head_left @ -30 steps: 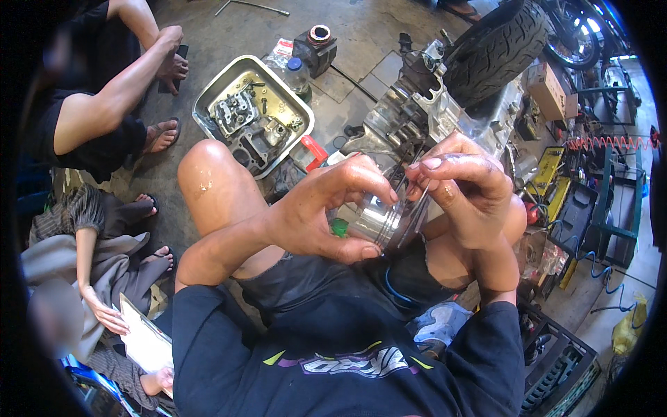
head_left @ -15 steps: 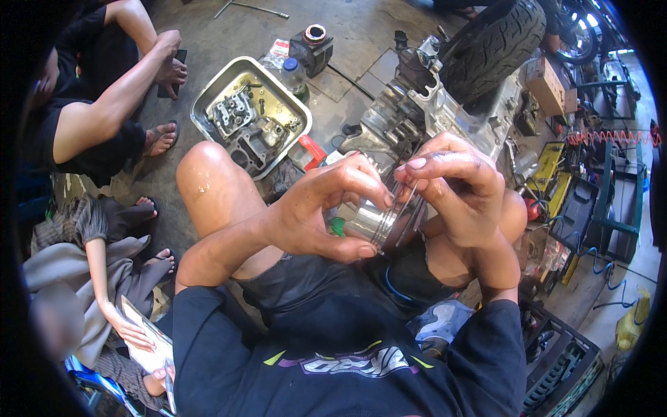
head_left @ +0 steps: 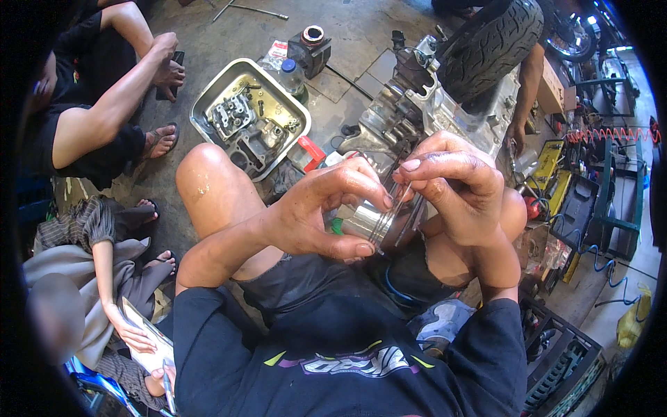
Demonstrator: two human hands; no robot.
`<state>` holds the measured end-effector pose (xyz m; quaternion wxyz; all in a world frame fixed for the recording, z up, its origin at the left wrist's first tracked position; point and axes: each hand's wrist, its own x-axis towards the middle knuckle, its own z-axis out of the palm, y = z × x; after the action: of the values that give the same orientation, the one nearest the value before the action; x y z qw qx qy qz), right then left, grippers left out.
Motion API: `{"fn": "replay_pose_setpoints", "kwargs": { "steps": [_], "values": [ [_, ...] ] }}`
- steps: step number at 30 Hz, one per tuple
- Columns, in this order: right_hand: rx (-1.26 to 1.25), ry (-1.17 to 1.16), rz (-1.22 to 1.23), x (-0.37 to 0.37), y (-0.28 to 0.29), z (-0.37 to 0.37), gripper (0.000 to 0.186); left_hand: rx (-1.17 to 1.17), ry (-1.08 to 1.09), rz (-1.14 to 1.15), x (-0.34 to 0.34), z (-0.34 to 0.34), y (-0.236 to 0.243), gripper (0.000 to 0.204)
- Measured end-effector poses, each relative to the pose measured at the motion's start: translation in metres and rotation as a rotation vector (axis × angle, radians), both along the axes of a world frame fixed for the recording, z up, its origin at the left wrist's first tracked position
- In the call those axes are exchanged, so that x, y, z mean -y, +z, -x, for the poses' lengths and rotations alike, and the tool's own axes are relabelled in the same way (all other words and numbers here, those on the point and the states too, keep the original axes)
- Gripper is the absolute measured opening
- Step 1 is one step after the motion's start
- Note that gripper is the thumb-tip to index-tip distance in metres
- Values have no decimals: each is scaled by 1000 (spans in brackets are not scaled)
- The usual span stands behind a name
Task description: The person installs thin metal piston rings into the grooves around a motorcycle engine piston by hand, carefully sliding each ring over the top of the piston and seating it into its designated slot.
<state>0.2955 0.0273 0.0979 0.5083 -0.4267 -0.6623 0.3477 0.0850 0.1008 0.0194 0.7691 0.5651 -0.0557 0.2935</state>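
Observation:
My left hand (head_left: 326, 215) is curled round a silver piston (head_left: 364, 219), with the thumb under its lower edge and the index finger over its upper edge near the grooves. A small green item (head_left: 338, 226) shows behind my left thumb. My right hand (head_left: 455, 187) pinches thin metal rings (head_left: 405, 222) just to the right of the piston, its fingertips almost at the piston's top. Whether the rings sit in the grooves I cannot tell. Both hands are over my lap, in front of a disassembled engine (head_left: 389, 115).
A tray (head_left: 208, 83) of metal parts, a bottle (head_left: 294, 87) and a tyre (head_left: 490, 52) lie ahead. Two seated people (head_left: 104, 125) are at left, one writing on a clipboard (head_left: 142, 351). A co-worker's arm (head_left: 526, 104) reaches down beside the tyre. Tool cases (head_left: 566, 194) line the right.
Both my hands have shifted slightly, with the same hold on piston and rings. A co-worker's arm has come down beside the tyre at the upper right.

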Motion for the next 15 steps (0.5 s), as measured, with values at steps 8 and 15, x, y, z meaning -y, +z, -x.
{"fn": "replay_pose_setpoints", "kwargs": {
  "steps": [8,15],
  "values": [
    [-133,19,221,-2,-4,-1,21,17,-69,123,3,-2,2,52],
    [-173,-28,252,-3,-8,1,20,-56,-55,185,4,3,6,51]
  ]
}}
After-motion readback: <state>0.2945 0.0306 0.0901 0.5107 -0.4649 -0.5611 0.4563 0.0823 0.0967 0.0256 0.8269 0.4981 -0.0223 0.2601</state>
